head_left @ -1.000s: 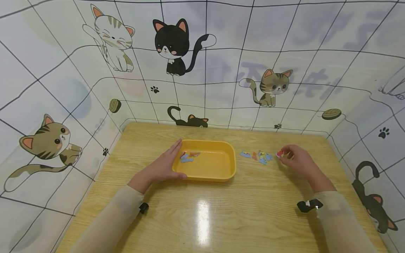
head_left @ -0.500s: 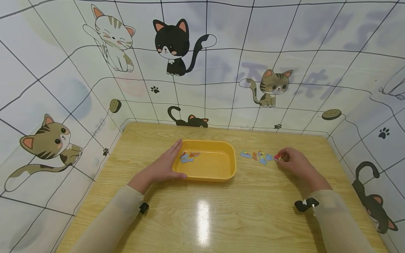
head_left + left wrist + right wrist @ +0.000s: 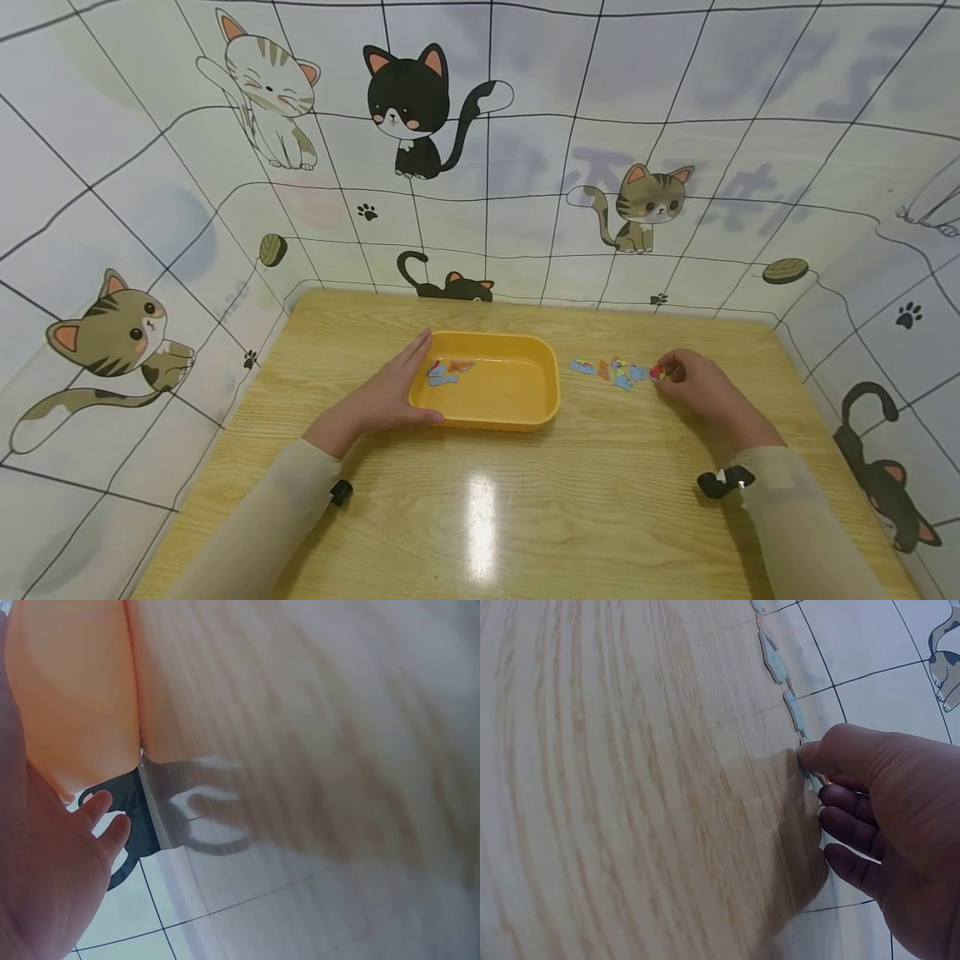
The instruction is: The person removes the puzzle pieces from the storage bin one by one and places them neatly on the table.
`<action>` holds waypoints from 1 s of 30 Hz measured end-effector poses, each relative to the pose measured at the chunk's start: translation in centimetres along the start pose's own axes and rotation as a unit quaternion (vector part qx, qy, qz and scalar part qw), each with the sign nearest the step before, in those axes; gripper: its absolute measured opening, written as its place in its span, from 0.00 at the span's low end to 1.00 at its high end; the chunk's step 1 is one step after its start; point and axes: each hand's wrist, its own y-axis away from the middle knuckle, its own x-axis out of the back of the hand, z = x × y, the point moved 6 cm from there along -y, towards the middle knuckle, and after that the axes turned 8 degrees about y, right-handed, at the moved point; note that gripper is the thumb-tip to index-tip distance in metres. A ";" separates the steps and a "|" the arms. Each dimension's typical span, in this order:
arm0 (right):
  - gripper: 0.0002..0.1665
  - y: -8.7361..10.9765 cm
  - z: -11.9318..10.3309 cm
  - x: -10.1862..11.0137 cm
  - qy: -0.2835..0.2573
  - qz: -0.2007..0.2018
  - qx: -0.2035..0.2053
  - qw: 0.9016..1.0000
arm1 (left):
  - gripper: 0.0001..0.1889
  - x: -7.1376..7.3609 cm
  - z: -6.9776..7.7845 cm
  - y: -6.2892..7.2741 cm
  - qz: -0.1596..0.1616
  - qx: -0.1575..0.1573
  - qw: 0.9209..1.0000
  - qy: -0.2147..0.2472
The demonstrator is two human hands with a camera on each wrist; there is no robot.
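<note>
My left hand [image 3: 386, 392] lies against the left end of the yellow plastic tray [image 3: 510, 396], fingers fairly straight along its far left corner and the thumb spread away from them to the near edge. Inside the tray, toward that same end, lie a blue-and-red puzzle piece [image 3: 437, 369], an orange one [image 3: 462, 366] and a pale blue one [image 3: 443, 380]. With my right hand [image 3: 705, 387] I pinch a red puzzle piece [image 3: 656, 372] between thumb and fingertips, down at the wood-grain tabletop [image 3: 600, 500], just to the right of a loose row of pieces [image 3: 623, 382], mostly blue with some orange and yellow. That row sits between the tray and my fingers. The picture on the red piece is too small to make out. Beyond the tabletop's far edge rises a white gridded wall covering [image 3: 525, 225] printed with cartoon cats.
</note>
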 end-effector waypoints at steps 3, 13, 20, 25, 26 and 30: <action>0.24 0.0 0.1 -0.1 -0.003 0.000 0.005 1.000 | 0.77 0.0 0.1 0.0 0.000 -0.001 1.000 0.000; 0.26 -0.1 0.5 -0.2 -0.010 -0.010 0.006 1.000 | 0.77 0.0 0.1 0.0 -0.002 0.002 1.000 0.000; 0.27 -0.2 0.8 -0.2 -0.010 -0.011 0.008 1.000 | 0.77 0.0 -0.1 0.0 -0.003 0.006 1.000 -0.001; 0.28 -0.1 0.9 -0.3 -0.018 -0.010 0.007 1.000 | 0.77 0.0 -0.2 -0.1 -0.003 0.006 1.000 -0.003; 0.28 0.0 0.9 -0.3 -0.020 -0.010 0.005 1.000 | 0.77 0.0 -0.2 -0.2 -0.003 0.005 1.000 -0.004; 0.29 0.3 0.4 -0.1 -0.030 -0.004 -0.002 1.000 | 0.77 0.0 -0.1 -0.1 -0.001 0.005 1.000 -0.005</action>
